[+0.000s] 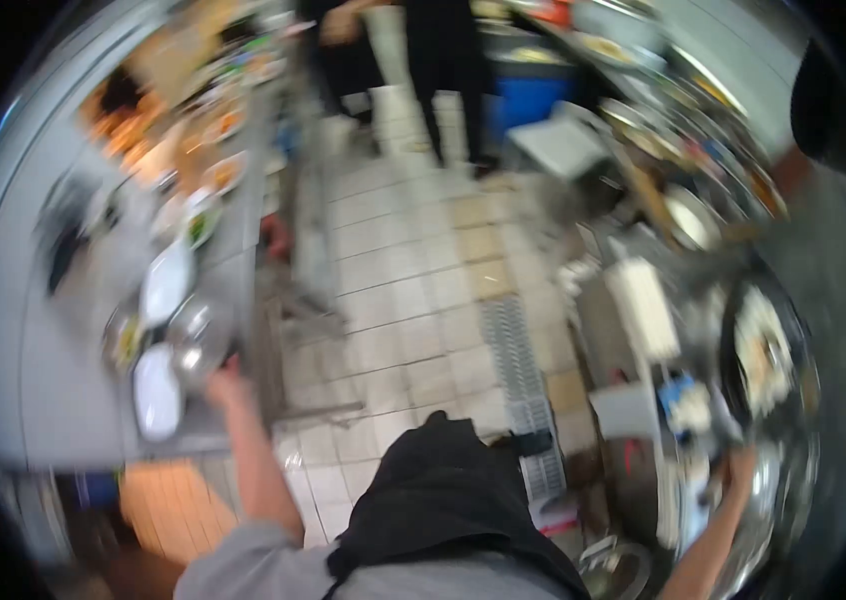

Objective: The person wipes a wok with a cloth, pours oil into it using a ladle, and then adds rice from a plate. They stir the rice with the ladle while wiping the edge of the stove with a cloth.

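My left hand (225, 383) is closed on the near rim of a shiny metal bowl (201, 335) at the left counter. Two white oblong dishes (159, 392) lie beside the bowl, and a small bowl with yellowish food (125, 340) stands left of it. On the right, my right hand (738, 468) looks closed just below a dark wok (738, 350) that contains pale food (765, 350). Motion blur hides what the right fingers grip. A blue-and-white container (685, 403) is close to that hand.
Plates of food line the left counter (33, 390) toward the back. Two people in dark clothes (448, 70) stand at the far end of the tiled aisle (388, 240). A floor grate (518, 370) runs along the right side. Pans and utensils crowd the right rear.
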Demonstrator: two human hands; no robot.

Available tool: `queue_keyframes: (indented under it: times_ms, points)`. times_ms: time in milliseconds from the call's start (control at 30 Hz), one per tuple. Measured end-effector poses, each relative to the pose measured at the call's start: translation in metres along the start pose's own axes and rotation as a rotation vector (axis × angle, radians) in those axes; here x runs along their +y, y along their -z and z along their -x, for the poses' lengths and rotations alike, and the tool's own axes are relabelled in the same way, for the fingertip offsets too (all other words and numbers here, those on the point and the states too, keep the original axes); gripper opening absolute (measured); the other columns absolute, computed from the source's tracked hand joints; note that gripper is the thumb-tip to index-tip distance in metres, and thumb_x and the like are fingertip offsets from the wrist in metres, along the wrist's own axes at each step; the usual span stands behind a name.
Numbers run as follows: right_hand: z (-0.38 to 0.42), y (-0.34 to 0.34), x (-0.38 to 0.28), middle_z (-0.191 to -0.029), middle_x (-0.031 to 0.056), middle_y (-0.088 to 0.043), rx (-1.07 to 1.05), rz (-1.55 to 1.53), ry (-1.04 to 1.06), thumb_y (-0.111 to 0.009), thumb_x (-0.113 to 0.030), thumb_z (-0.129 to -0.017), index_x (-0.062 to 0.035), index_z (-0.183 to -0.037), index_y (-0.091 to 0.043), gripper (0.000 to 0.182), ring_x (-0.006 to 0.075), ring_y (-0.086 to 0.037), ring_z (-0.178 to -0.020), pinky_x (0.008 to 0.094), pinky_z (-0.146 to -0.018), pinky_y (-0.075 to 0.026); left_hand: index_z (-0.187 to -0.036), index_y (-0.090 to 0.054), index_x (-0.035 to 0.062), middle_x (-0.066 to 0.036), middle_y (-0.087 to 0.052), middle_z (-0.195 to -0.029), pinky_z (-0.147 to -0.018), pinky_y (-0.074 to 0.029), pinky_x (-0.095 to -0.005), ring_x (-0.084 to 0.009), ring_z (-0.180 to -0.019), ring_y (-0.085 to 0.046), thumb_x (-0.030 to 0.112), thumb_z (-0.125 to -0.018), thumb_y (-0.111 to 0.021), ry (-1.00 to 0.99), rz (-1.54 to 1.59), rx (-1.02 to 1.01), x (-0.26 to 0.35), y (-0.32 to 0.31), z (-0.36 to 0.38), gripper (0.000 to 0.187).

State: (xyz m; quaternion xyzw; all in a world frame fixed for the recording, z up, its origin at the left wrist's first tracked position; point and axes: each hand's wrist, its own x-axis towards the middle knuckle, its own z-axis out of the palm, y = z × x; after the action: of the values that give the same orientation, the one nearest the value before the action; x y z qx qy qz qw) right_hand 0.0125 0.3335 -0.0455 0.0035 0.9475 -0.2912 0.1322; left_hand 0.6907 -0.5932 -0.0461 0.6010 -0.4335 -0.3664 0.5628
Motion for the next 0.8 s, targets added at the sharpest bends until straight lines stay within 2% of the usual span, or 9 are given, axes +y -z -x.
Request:
queue_keyframes:
  times_ms: [67,133,267,333,500,533,667,700,800]
  points:
    - [0.075,0.000,-0.162,-0.052,0.0070,-0.048,0.076,-0.315,-0.273,-0.056,-0.013,-0.082,-0.0008,-0.103,-0.049,0.025,0.0159,-0.049,-0.043,0.0327,-0.035,-0.035,-0.107,-0.059,-0.0042,-0.012,-0.061,-0.104,-0.077,-0.052,-0.0340,-0.0234,-0.092,-0.060,0.023,-0.086,-0.060,-0.470,-0.895,-0.107,0.021,0.002,0.023,0.034]
    - [0.068,0.007,-0.142,-0.057,0.0037,-0.047,0.175,-0.423,-0.182,-0.058,-0.012,-0.082,-0.0044,-0.127,-0.040,0.049,0.0145,-0.045,-0.041,0.0300,-0.033,-0.031,-0.129,-0.033,-0.0081,-0.023,-0.055,-0.115,-0.080,-0.053,-0.0338,-0.0320,-0.098,-0.059,0.030,-0.089,-0.050,0.488,0.608,-0.090,0.004,-0.010,-0.003,0.058]
    - [0.155,0.031,-0.226,-0.059,0.0031,-0.049,0.346,-0.385,-0.168,-0.054,-0.010,-0.087,-0.0147,-0.144,-0.022,0.066,0.0099,-0.045,-0.040,0.0286,-0.031,-0.035,-0.117,-0.035,-0.0036,-0.024,-0.056,-0.101,-0.068,-0.056,-0.0386,-0.0360,-0.094,-0.060,0.028,-0.086,-0.047,0.453,0.317,-0.069,-0.009,-0.069,0.046,0.046]
    - [0.185,0.039,-0.232,-0.068,0.0083,-0.059,0.406,-0.269,-0.191,-0.054,-0.009,-0.087,-0.0163,-0.144,-0.026,0.064,0.0114,-0.051,-0.046,0.0297,-0.038,-0.040,-0.117,-0.039,-0.0002,-0.021,-0.057,-0.100,-0.064,-0.055,-0.0389,-0.0330,-0.085,-0.061,0.028,-0.085,-0.049,0.504,0.042,-0.415,-0.047,-0.106,0.082,0.044]
    - [0.166,0.039,-0.229,-0.077,0.0153,-0.063,0.085,-0.134,-0.404,-0.055,-0.010,-0.085,-0.0175,-0.142,-0.030,0.063,0.0177,-0.055,-0.052,0.0328,-0.050,-0.045,-0.134,-0.030,0.0161,-0.014,-0.044,-0.122,-0.075,-0.050,-0.0416,-0.0291,-0.104,-0.047,0.030,-0.084,-0.057,0.499,-0.386,-1.370,-0.090,-0.249,0.339,0.058]
    - [0.126,0.009,-0.141,-0.065,0.0088,-0.056,0.283,0.013,0.021,-0.054,-0.009,-0.085,-0.0142,-0.142,-0.029,0.062,0.0138,-0.046,-0.044,0.0299,-0.042,-0.039,-0.136,-0.027,0.0174,-0.014,-0.043,-0.123,-0.077,-0.049,-0.0413,-0.0272,-0.105,-0.046,0.026,-0.082,-0.060,0.487,-0.431,-1.527,-0.088,-0.276,0.399,0.064]
    - [0.146,0.069,-0.216,-0.071,0.0094,-0.059,0.108,-0.350,-0.289,-0.052,-0.006,-0.085,-0.0090,-0.142,-0.028,0.062,0.0132,-0.048,-0.045,0.0286,-0.043,-0.041,-0.145,-0.016,0.0180,-0.024,-0.023,-0.143,-0.082,-0.046,-0.0444,-0.0317,-0.124,-0.038,0.025,-0.076,-0.069,0.400,-0.541,-1.959,-0.098,-0.346,0.597,0.087]
    - [0.161,0.076,-0.222,-0.075,0.0104,-0.061,0.103,-0.280,-0.275,-0.051,-0.005,-0.085,-0.0078,-0.142,-0.028,0.062,0.0139,-0.050,-0.046,0.0286,-0.046,-0.043,-0.141,-0.021,0.0035,-0.014,-0.050,-0.126,-0.088,-0.043,-0.0303,-0.0226,-0.111,-0.052,0.014,-0.075,-0.068,0.391,-0.486,-1.910,-0.080,-0.351,0.639,0.082]
    - [0.193,0.079,-0.203,-0.078,0.0117,-0.062,0.177,-0.275,-0.234,-0.052,-0.004,-0.085,-0.0091,-0.142,-0.028,0.063,0.0142,-0.051,-0.048,0.0287,-0.049,-0.045,-0.137,-0.031,0.0026,-0.015,-0.052,-0.124,-0.090,-0.041,-0.0310,-0.0226,-0.112,-0.051,0.017,-0.074,-0.068,0.367,-0.447,-1.988,-0.080,-0.364,0.715,0.074]
